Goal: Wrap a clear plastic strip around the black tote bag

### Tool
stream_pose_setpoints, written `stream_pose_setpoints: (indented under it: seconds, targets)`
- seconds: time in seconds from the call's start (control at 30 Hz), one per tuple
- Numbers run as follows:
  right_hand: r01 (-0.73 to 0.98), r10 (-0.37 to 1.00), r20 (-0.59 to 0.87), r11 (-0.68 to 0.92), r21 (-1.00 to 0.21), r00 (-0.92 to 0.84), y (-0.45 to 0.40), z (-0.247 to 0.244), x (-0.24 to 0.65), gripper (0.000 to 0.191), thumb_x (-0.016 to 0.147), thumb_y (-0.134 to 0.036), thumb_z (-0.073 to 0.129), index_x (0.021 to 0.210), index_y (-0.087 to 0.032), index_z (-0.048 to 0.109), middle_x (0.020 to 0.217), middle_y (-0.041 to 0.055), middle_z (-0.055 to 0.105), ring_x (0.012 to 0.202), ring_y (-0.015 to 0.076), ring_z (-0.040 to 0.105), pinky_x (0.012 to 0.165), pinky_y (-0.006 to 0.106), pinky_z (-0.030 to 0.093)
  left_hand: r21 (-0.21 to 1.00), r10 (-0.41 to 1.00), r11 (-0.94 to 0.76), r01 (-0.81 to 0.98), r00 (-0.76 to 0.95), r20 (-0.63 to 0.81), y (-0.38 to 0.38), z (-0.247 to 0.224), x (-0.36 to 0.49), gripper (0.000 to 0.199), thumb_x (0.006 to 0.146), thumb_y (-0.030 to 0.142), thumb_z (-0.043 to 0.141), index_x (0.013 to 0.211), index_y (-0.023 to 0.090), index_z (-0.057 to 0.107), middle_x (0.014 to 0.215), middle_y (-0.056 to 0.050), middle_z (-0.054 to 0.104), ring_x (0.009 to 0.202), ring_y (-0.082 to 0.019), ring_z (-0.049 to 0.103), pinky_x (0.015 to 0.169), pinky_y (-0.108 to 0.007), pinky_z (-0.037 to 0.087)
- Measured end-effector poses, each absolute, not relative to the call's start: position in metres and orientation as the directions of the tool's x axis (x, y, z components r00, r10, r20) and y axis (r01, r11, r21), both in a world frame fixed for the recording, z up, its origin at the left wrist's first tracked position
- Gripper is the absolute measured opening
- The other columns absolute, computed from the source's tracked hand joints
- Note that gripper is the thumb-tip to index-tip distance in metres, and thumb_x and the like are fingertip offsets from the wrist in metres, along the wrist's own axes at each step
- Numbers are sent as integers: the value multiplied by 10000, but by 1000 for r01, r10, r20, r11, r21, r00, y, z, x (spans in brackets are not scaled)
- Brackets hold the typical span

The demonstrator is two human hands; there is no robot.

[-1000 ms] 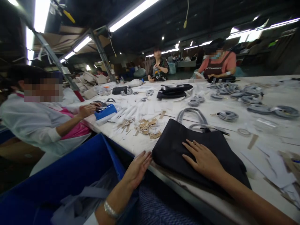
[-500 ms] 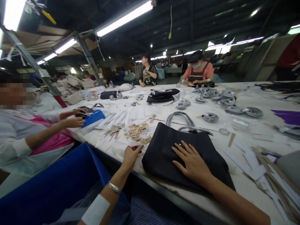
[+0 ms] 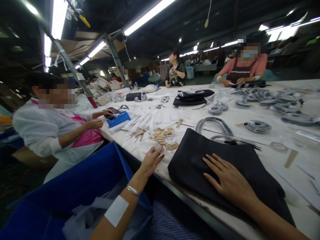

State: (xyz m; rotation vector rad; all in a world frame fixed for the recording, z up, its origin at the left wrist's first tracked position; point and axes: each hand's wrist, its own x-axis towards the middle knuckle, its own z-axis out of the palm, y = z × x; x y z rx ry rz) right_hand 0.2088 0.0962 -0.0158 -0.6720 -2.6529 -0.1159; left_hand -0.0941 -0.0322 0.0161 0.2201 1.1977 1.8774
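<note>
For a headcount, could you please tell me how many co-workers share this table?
3: person in white, left; person in dark top, ahead; person in brown apron, right. Others may be hidden.

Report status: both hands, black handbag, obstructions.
Right hand spread on black handbag. Left hand off it, near brown hang tags. Handbag lying flat, only right hand atop.

On the table (image 3: pixel 136 150), the bag (image 3: pixel 191 163) lies under my right hand (image 3: pixel 228 180) at lower right, its handles (image 3: pixel 201 124) stretching behind it. Tags (image 3: pixel 163 136) lie left of the bag, mid-frame, just beyond my left hand (image 3: pixel 150 162); strap coils (image 3: pixel 258 126) sit at right. A bin (image 3: pixel 82 175) holding sheeting (image 3: pixel 100 205) stands lower left.
</note>
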Motion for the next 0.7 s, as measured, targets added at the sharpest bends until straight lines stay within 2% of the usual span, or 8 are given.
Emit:
stream_pose_setpoints:
  seconds: [0.07, 0.13, 0.2, 0.3, 0.47, 0.57, 0.7]
  targets:
    - [471, 435, 400, 882, -9, -807, 96, -16, 209, 598, 940, -531, 455, 1441, -204, 450, 1479, 92, 451, 1374, 307, 383, 1079, 486, 381, 787, 663, -209, -581, -676, -323, -30, 17, -97, 138, 800, 114, 734, 895, 117, 633, 826, -53, 689, 677, -108, 661, 696, -231, 583]
    - [469, 431, 406, 883, -6, -806, 96, -15, 209, 596, 940, -530, 455, 1436, -199, 458, 1475, 93, 455, 1373, 307, 385, 1076, 486, 387, 755, 571, -267, -599, -729, -377, -26, 19, -107, 77, 840, 123, 692, 887, 96, 638, 785, -62, 689, 612, -113, 659, 618, -220, 581]
    - [462, 423, 416, 887, -7, -805, 96, -15, 209, 589, 939, -526, 458, 1429, -199, 467, 1472, 90, 461, 1368, 308, 393, 1074, 487, 393, 728, 521, -308, -613, -749, -410, -23, 22, -118, 47, 889, 132, 630, 906, 88, 630, 795, -79, 694, 611, -129, 675, 591, -228, 587]
    - [448, 407, 434, 894, -10, -803, 97, -16, 209, 578, 936, -527, 463, 1420, -211, 481, 1464, 86, 471, 1357, 312, 409, 1069, 491, 401, 700, 493, -363, -615, -764, -415, -23, 31, -131, 111, 952, 164, 536, 936, 88, 616, 798, -80, 692, 629, -134, 690, 584, -231, 596]
    - [459, 414, 439, 889, -6, -797, 97, -17, 208, 593, 936, -535, 465, 1425, -200, 474, 1457, 94, 480, 1357, 309, 409, 1064, 486, 406, 667, 489, -467, -581, -798, -352, -30, 64, -137, 190, 999, 179, 441, 971, 109, 616, 831, -58, 697, 713, -104, 700, 671, -198, 601]
    - [466, 424, 442, 885, -16, -790, 96, -18, 209, 579, 937, -533, 465, 1420, -213, 482, 1449, 90, 490, 1348, 309, 422, 1059, 483, 411, 620, 521, -531, -577, -800, -298, -31, 93, -119, 221, 1008, 157, 400, 1004, 116, 617, 862, -50, 709, 788, -113, 709, 759, -236, 603]
    - [467, 438, 429, 883, -43, -790, 96, -17, 209, 561, 943, -516, 468, 1419, -219, 483, 1454, 87, 484, 1353, 302, 416, 1068, 481, 403, 612, 574, -611, -501, -814, -93, -16, 125, -58, 207, 976, 139, 455, 1081, 122, 634, 1037, -81, 714, 975, -159, 695, 934, -314, 549]
